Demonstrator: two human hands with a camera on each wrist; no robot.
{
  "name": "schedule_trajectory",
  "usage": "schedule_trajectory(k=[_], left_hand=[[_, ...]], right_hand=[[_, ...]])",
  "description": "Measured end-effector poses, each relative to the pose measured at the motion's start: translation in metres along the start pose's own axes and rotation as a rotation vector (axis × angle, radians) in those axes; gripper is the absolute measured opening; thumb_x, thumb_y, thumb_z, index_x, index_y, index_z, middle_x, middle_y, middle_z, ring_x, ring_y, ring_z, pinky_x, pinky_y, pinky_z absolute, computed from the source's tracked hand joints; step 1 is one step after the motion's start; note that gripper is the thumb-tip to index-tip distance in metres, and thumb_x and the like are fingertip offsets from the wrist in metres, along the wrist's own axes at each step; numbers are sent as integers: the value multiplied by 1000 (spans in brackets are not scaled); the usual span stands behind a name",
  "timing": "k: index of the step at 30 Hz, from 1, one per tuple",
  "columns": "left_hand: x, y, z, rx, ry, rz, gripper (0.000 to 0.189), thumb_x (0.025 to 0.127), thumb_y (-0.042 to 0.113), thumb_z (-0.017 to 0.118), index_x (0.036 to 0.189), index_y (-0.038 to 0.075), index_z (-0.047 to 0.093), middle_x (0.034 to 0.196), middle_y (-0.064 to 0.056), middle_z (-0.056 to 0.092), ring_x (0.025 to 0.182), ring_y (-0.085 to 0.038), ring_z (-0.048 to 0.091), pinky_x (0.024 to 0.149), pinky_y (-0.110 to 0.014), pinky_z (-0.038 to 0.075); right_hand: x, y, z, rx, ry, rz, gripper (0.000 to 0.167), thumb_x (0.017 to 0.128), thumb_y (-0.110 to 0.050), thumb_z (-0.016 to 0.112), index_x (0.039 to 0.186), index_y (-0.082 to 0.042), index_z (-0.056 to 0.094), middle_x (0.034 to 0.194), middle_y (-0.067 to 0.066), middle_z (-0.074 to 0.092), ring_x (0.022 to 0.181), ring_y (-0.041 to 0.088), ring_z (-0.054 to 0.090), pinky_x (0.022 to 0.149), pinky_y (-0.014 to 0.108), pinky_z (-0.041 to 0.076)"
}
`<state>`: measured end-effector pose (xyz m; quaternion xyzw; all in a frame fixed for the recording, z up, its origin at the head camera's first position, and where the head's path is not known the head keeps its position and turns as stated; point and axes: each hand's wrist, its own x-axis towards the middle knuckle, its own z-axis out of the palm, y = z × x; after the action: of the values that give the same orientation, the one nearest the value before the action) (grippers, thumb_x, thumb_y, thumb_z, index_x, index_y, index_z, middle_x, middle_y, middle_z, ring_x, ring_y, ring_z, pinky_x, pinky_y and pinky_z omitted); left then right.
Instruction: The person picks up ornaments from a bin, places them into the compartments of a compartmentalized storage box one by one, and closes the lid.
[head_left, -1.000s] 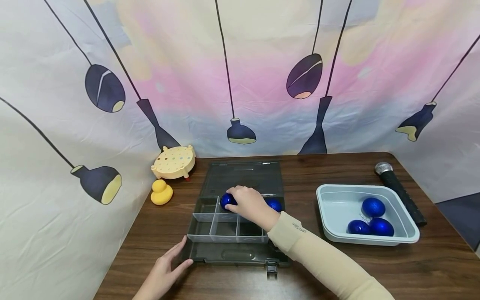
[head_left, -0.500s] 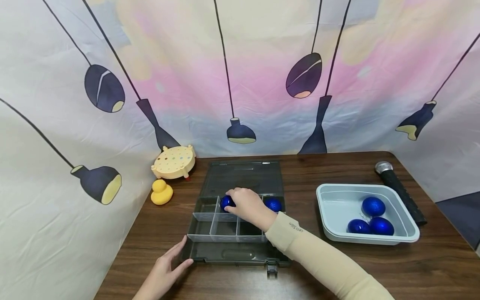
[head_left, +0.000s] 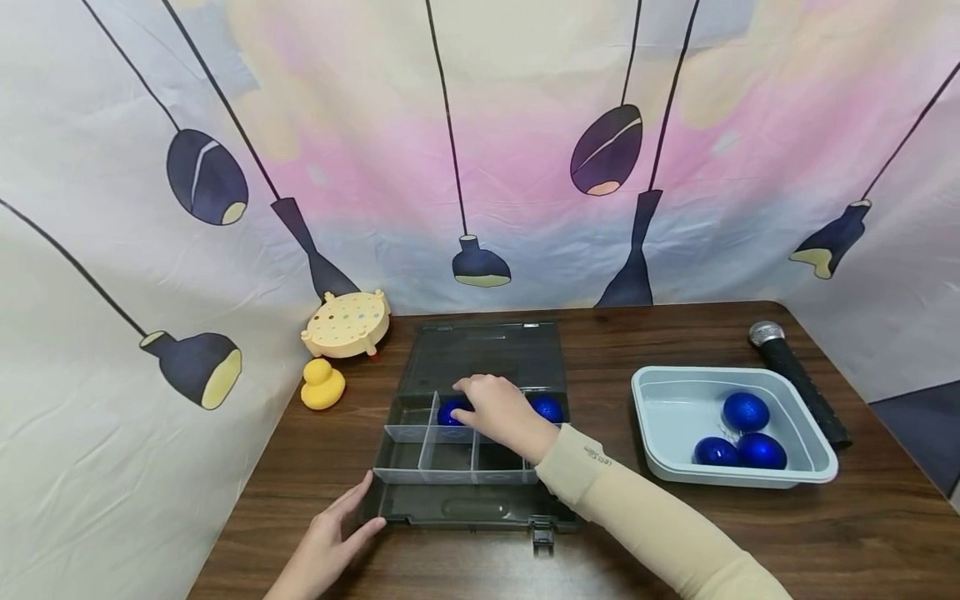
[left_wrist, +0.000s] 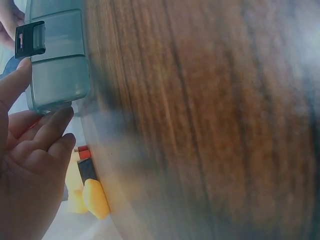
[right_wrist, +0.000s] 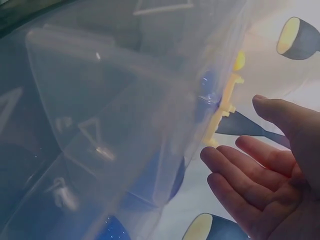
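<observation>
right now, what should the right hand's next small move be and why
Probably lift the right hand toward the pale tray: the right wrist view shows it relaxed and holding nothing, one blue ball sits in the divided box beside it, and three more balls lie in the tray.

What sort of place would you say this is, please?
Most likely a staged indoor tabletop set-up: a wrinkled, lamp-printed cloth hangs right behind the wooden table, on which a compartment box lies open.
</observation>
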<state>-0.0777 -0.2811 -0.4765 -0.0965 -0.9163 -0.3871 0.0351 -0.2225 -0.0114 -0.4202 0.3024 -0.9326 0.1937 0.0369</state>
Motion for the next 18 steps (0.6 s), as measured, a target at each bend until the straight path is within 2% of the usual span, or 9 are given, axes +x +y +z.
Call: schedule_trajectory(k=[6, 12, 15, 17, 18], left_hand=[[0, 1, 0, 2, -7, -9, 60, 87, 19, 73, 137, -5, 49, 136, -21, 51, 123, -36, 48, 94, -51, 44], [0, 2, 0, 13, -2, -2, 60, 87, 19, 73, 137, -5, 49, 136, -20, 51, 123, -35, 48, 95, -51, 43], [1, 2, 0, 11, -7, -10, 61, 87, 19, 73, 137, -5, 49, 136, -20, 51, 123, -35, 48, 95, -51, 43], [1, 2, 0, 6, -13, -22, 61, 87, 19, 73, 138, -5, 48, 137, -21, 50, 123, -35, 47, 96, -51, 43], [1, 2, -1, 4, -15, -27, 61, 87, 19, 73, 138, -5, 48, 137, -21, 50, 123, -35, 47, 96, -51, 43]], right_hand=[[-10, 0, -8, 28, 12, -19, 45, 90, -38, 68, 125, -10, 65, 113, 4, 68, 80, 13, 65, 77, 30, 55], [-22, 1, -18, 58, 26, -29, 43, 90, -37, 68, 125, -11, 65, 114, 4, 68, 86, 14, 65, 80, 32, 54], [-28, 3, -23, 81, 12, -28, 42, 90, -34, 69, 125, -10, 65, 115, 4, 67, 68, 12, 62, 73, 29, 53], [-32, 4, -26, 100, 1, -32, 42, 90, -33, 70, 125, -11, 65, 113, 4, 68, 52, 8, 52, 66, 25, 50], [-33, 4, -28, 109, -3, -34, 42, 90, -33, 70, 125, -11, 65, 106, 4, 70, 45, 7, 44, 61, 24, 47]])
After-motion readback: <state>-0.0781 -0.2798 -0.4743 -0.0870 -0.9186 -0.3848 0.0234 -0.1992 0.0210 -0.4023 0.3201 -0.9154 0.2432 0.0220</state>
